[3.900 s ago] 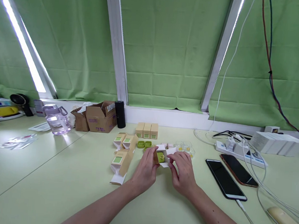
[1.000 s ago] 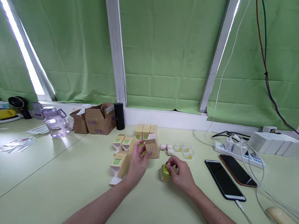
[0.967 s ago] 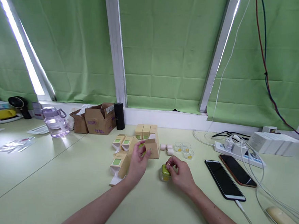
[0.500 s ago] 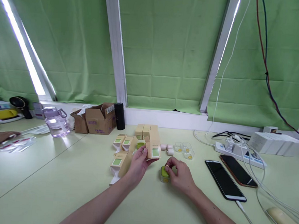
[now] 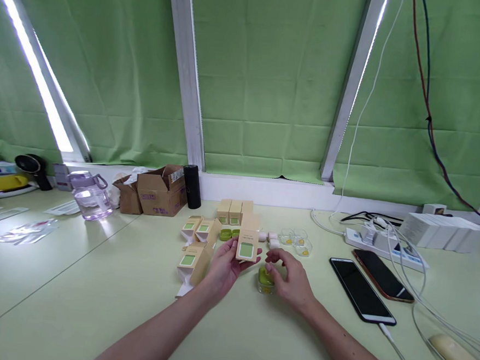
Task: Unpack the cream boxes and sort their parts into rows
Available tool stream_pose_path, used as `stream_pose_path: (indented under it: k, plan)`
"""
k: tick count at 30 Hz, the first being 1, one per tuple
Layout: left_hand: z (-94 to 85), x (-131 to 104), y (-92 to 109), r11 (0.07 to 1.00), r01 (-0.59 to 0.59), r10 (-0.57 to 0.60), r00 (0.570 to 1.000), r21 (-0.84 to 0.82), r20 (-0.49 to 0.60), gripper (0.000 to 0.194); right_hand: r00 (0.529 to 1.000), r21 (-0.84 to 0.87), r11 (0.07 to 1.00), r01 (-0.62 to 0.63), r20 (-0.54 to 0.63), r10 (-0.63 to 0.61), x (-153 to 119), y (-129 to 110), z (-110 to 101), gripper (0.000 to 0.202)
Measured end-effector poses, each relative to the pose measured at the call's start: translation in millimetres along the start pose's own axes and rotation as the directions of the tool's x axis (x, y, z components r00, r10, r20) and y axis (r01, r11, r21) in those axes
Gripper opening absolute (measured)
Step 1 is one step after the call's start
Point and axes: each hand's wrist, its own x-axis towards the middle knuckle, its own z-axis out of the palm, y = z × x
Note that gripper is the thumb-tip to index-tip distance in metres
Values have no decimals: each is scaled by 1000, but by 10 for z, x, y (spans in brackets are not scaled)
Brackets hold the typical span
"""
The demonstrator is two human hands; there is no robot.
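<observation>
head view: left hand (image 5: 226, 264) grasping a small cardboard box (image 5: 247, 243) with a green label, fingers around its lower part, box raised above the table (image 5: 132, 315) and tilted, label toward the camera. right hand (image 5: 288, 276) bent at a green-lidded jar (image 5: 266, 281) on the table, thumb and index slightly apart at the lid; cannot tell if they grip or just touch it. jar is upright, just right of the left hand, its right side partly covered by the right hand.

in the way: held box blocks part of the green pieces (image 5: 225, 235) and the pale pink-white pieces (image 5: 274, 242) behind it. left of the left hand, near it, three opened cartons (image 5: 188, 260), green labels up, white flaps out. behind, three upright boxes (image 5: 235, 212) side by side. clear cups (image 5: 303, 247) with yellow bits sit past the pale pieces, beyond the right hand.

right side crowded: two phones (image 5: 362, 291), power strip (image 5: 385, 248) with plugs, loose white cables over the table, row of white boxes (image 5: 443, 231). back left, well apart from the hands: brown carton (image 5: 161, 191), black cylinder (image 5: 192, 186), purple-tinted bottle (image 5: 90, 197), flat plastic packets (image 5: 26, 232).
</observation>
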Motion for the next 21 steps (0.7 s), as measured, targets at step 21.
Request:
stream_pose_path:
  k: [21]
  plan:
    - [83, -59, -53, 945, -77, 82, 997, 318, -1, 51, 999, 317, 948, -8, -41, 22, 9, -152, 14, 31]
